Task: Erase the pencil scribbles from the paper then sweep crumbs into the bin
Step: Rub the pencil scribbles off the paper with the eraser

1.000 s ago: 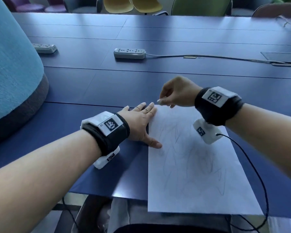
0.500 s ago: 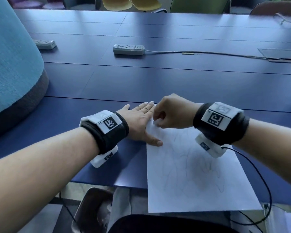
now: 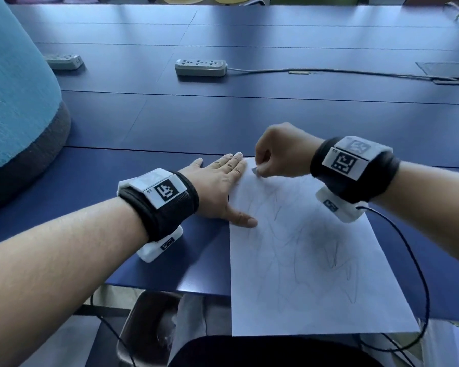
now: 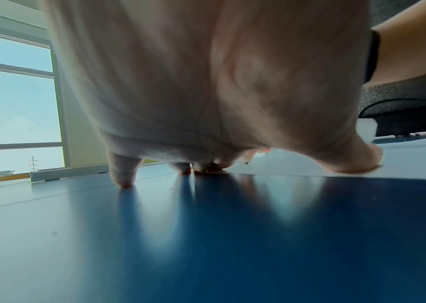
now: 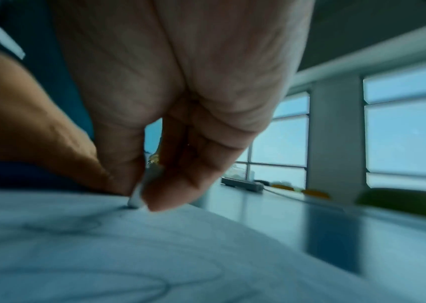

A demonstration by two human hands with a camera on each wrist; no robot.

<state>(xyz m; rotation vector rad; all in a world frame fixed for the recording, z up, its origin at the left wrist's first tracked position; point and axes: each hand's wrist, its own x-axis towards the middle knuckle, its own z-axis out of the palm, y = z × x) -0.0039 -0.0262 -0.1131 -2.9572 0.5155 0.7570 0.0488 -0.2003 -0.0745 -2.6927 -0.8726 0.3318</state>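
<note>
We see a white sheet of paper [image 3: 302, 247] lying on the dark blue counter [image 3: 196, 123], its near edge hanging over the counter's front edge. Faint pencil scribbles [image 3: 310, 250] run across most of the sheet.

The left hand [image 3: 217, 189] lies flat with its fingers straight and spread, holding nothing: the thumb and the fingers nearest it press on the paper's left edge near the far left corner, while the rest of the hand rests on the bare counter. In the left wrist view the fingertips [image 4: 123, 180] touch the glossy blue surface and the thumb sits on the paper's edge.

The right hand [image 3: 278, 152] is curled at the far left corner of the sheet, just beside the left hand's fingertips. It pinches a small white eraser [image 5: 138, 196] between thumb and fingers (only a pale sliver of it shows in the head view), and the eraser's tip touches the paper right on a pencil line.

Below the counter's front edge, to the left of the paper's overhang, stands a dark bin [image 3: 149, 329] with a liner in it; we cannot make out any crumbs on the sheet.

Further back on the counter lie two grey power strips [image 3: 200, 67], well apart from the paper, one with a cable trailing to the right. A large teal fabric-covered shape [image 3: 13, 96] fills the left side.
</note>
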